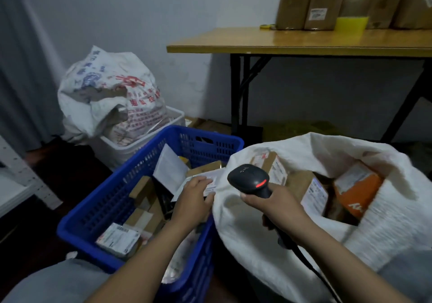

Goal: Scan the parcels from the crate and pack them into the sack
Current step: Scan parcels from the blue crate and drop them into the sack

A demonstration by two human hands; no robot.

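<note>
Although several parcels already lie inside the white woven sack (268, 244), the job looks to be somewhere in its middle rather than near its end. An orange carton (357, 192) and a brown cardboard box with a white label (313, 192) show through the sack's open mouth, with at least one more labelled box behind them. The blue perforated plastic crate (98, 209), just beside the sack on the person's left, holds a good many more: plain brown boxes, a pale flat envelope leaning upright, and a small white-labelled packet (118, 238) at the near corner.

The step in hand appears to be a scan. The left hand (194, 202) grips a flat parcel with a white printed label (210, 181) at the crate's right side, fingers curled over the top and the thumb beneath the edge, the label facing up. The right hand (273, 204) is wrapped round the handle of a black handheld barcode scanner (250, 181). The scanner hangs over the sack's rim, close to the parcel, with a red light glowing on its head. Whether the label has been read cannot be told.

The parcel looks thin and light, its label flat and uncreased, though blur hides the print.
</note>
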